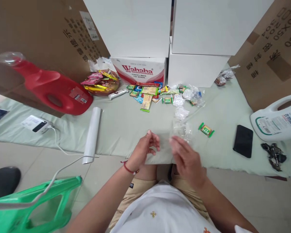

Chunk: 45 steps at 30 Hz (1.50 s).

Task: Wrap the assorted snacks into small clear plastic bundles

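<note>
My left hand (145, 147) is above the front edge of the cloth-covered table, a red cord on its wrist. Its fingers are loosely curled, with the thumb apart and nothing visible between them. Facing it is my right hand (186, 158), blurred by motion, fingers close together. Whether it holds anything cannot be made out. Just beyond its fingertips lies clear crinkled plastic (182, 127). A small green-and-brown wrapped snack (206, 129) lies to the right. Farther back is a loose pile of wrapped snacks (147, 94), with more clear plastic wrapping (178, 100) beside it.
At left are a large red jug (55, 87), a snack-filled bowl (104, 84), a white roll (92, 134) and a white device with cable (36, 124). White boxes (199, 68) stand behind. At right lie a black phone (243, 141), a white jug (277, 118) and keys (274, 156).
</note>
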{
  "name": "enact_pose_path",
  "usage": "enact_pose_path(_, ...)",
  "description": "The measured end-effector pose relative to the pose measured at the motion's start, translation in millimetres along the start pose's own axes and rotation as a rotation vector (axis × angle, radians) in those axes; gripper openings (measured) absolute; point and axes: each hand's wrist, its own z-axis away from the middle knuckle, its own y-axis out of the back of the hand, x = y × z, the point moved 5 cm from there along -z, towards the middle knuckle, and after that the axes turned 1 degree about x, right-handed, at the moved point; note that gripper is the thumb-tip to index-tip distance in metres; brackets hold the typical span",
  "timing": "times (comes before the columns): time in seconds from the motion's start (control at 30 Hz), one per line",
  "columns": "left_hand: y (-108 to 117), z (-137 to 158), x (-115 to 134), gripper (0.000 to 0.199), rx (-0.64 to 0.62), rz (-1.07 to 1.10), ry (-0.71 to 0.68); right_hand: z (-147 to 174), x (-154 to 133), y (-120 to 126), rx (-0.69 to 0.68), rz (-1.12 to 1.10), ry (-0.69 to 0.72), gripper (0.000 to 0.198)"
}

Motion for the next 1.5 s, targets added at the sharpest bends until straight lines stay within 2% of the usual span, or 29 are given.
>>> enact_pose_path(0.07, -16, 11, -7, 0.062, -0.048, -0.038, 0.01, 12, 2, -28, -0.176, 0.221, 0.139, 0.035)
enact_pose_path(0.1, -22, 14, -10, 0.059, -0.042, -0.081, -0.01, 16, 7, -40, -0.235, 0.349, 0.194, 0.038)
enact_pose_path(0.27, -33, 3, -27, 0.033, 0.029, -0.462, -0.039, 31, 45, -73, -0.398, 0.746, 0.251, 0.039)
enact_pose_path(0.37, -33, -10, -27, 0.026, 0.185, -0.655, -0.163, 42, 53, -74, -0.449, 0.823, 0.234, 0.037)
enact_pose_path(0.43, -37, -18, -28, 0.013, 0.201, -0.787, -0.227, 49, 49, -68, -0.487, 0.778, 0.245, 0.038)
enact_pose_path(0.5, -43, -23, -33, 0.016, 0.176, -0.938, -0.229, 53, 39, -56, -0.512, 0.657, 0.272, 0.037)
enact_pose_path(0.57, -46, -24, -38, 0.026, 0.186, -1.073, -0.238, 49, 26, -35, -0.394, 0.543, 0.302, 0.031)
enact_pose_path(0.63, -49, -22, -40, 0.03, 0.221, -1.166, -0.283, 37, 17, -9, -0.11, 0.538, 0.319, 0.029)
enact_pose_path(0.7, -52, -18, -43, 0.033, 0.22, -1.216, -0.326, 22, 15, 6, 0.127, 0.635, 0.33, 0.041)
enact_pose_path(0.73, -53, -16, -45, 0.035, 0.213, -1.221, -0.345, 13, 18, 8, 0.166, 0.691, 0.325, 0.049)
enact_pose_path(0.8, -50, -14, -45, 0.039, 0.219, -1.179, -0.39, -8, 31, 3, 0.116, 0.735, 0.286, 0.044)
enact_pose_path(0.87, -38, -14, -40, 0.041, 0.259, -1.073, -0.445, -27, 49, -1, 0.039, 0.626, 0.193, 0.032)
enact_pose_path(0.9, -28, -14, -38, 0.041, 0.289, -1.007, -0.462, -35, 58, -1, 0.021, 0.525, 0.123, 0.033)
enact_pose_path(1.0, 12, -15, -33, 0.043, 0.4, -0.793, -0.42, -49, 85, 4, 0.065, 0.168, -0.125, 0.04)
enact_pose_path(1.1, 56, -18, -38, 0.045, 0.503, -0.618, -0.29, -51, 104, 7, 0.132, -0.041, -0.3, 0.043)
enact_pose_path(1.2, 93, -15, -45, 0.04, 0.585, -0.549, -0.198, -49, 111, 1, 0.091, -0.059, -0.356, 0.043)
enact_pose_path(1.3, 117, 2, -37, 0.026, 0.804, -0.6, -0.249, -47, 109, -5, 0.044, 0.053, -0.338, 0.042)
enact_pose_path(1.37, 115, 21, -19, 0.019, 0.953, -0.681, -0.42, -47, 104, -8, 0.021, 0.157, -0.295, 0.041)
enact_pose_path(1.4, 107, 29, -9, 0.02, 0.965, -0.744, -0.534, -48, 101, -10, 0.008, 0.205, -0.268, 0.041)
enact_pose_path(1.43, 93, 35, -1, 0.022, 0.919, -0.823, -0.648, -49, 99, -12, -0.006, 0.243, -0.243, 0.042)
enact_pose_path(1.5, 59, 36, 8, 0.03, 0.692, -1.049, -0.802, -51, 95, -14, -0.023, 0.282, -0.209, 0.042)
